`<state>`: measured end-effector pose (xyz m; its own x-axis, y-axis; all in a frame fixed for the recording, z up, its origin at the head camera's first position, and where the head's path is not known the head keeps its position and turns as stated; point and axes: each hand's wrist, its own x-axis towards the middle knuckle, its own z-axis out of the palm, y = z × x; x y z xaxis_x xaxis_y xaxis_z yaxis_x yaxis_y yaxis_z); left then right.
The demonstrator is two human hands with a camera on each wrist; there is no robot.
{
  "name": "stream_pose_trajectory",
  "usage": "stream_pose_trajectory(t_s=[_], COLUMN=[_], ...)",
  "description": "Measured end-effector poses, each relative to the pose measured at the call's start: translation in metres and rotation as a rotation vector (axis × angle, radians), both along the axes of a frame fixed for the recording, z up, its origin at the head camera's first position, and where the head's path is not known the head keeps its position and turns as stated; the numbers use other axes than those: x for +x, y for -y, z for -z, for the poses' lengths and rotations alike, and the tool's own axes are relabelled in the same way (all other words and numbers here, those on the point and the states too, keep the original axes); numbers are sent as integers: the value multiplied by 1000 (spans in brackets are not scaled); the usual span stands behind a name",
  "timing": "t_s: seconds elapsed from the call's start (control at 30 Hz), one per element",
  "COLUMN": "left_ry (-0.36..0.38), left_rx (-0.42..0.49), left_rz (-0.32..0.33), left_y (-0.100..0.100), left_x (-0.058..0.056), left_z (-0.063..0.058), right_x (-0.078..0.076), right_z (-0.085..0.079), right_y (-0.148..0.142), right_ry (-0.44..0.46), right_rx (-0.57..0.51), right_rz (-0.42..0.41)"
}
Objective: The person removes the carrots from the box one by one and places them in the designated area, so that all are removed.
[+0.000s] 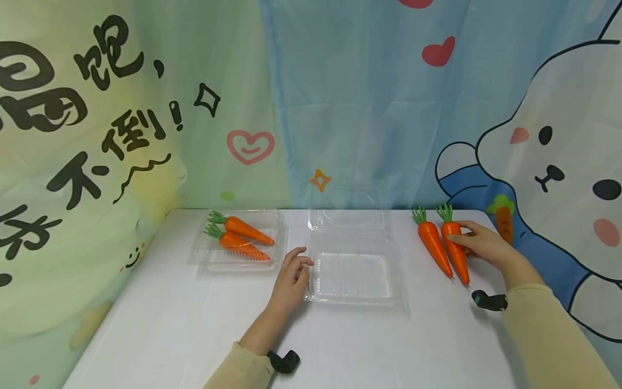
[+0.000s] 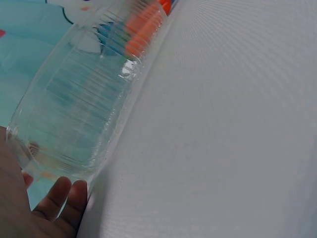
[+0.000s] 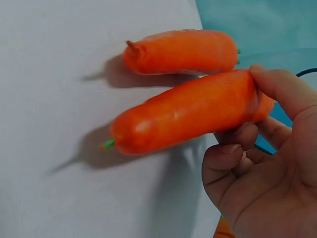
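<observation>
Loosely bent, the left hand (image 1: 290, 278) rests at the clear box (image 1: 352, 276) while the outstretched right hand (image 1: 488, 246) pinches a carrot (image 1: 457, 256).

In the right-wrist view, the right grip (image 3: 267, 158) hides the leafy end of the held carrot (image 3: 183, 116). Orange shapes (image 2: 141, 32) blur behind the left-wrist view's box (image 2: 74, 104). The head view's edges crop the rabbit (image 1: 573, 146), lettering (image 1: 46, 121), right sleeve (image 1: 554, 335), left sleeve (image 1: 240, 370) and worktop (image 1: 369, 351).
</observation>
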<state>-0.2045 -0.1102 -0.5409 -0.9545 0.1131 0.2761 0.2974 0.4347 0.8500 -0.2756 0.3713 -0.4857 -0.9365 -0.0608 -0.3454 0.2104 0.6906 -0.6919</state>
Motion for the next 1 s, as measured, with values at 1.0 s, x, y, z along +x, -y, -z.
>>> stream_pose_trajectory(t_s=[1.0], left_ry=[15], left_rx=[-9], left_rz=[-3], left_y=[0], left_x=[1], left_z=[-2], right_x=[-14], right_z=[18], right_y=[2], right_ry=[66], right_rx=[11], right_rz=[24])
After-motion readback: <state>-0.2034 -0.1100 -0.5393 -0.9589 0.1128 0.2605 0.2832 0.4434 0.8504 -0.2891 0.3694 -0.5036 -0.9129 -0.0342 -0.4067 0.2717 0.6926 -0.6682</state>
